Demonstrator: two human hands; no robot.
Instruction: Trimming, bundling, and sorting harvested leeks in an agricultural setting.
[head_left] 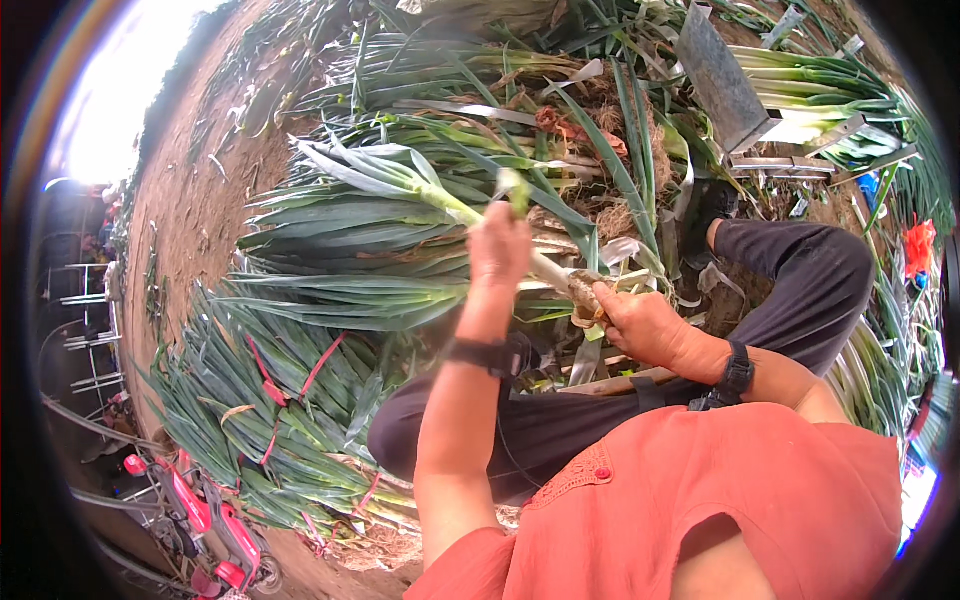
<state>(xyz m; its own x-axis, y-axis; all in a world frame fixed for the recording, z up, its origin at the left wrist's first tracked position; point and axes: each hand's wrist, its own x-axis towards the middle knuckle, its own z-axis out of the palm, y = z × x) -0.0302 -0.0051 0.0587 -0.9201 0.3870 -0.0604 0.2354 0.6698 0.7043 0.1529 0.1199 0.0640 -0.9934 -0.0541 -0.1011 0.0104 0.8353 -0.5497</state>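
Observation:
My left hand [500, 245] is closed around the middle of a leek [547, 270], and a short piece of pale green leaf sticks up, blurred, above its fingers. The leek's green leaves fan out to the left, and its white stem slants down to the right. At the root end my right hand [645, 322] pinches the leek with thumb and fingers, by some brownish peeling skin. Beneath both hands lies a pile of loose leeks [350, 235], leaves to the left and tangled roots [615, 215] to the right.
Leek bundles tied with pink bands [270, 385] lie at the lower left. A metal plate on a stand [725, 85] rises at the upper right, beside more leeks [815, 85]. My bent leg [800, 270] is to the right. A red motorbike [205, 520] stands at the far lower left.

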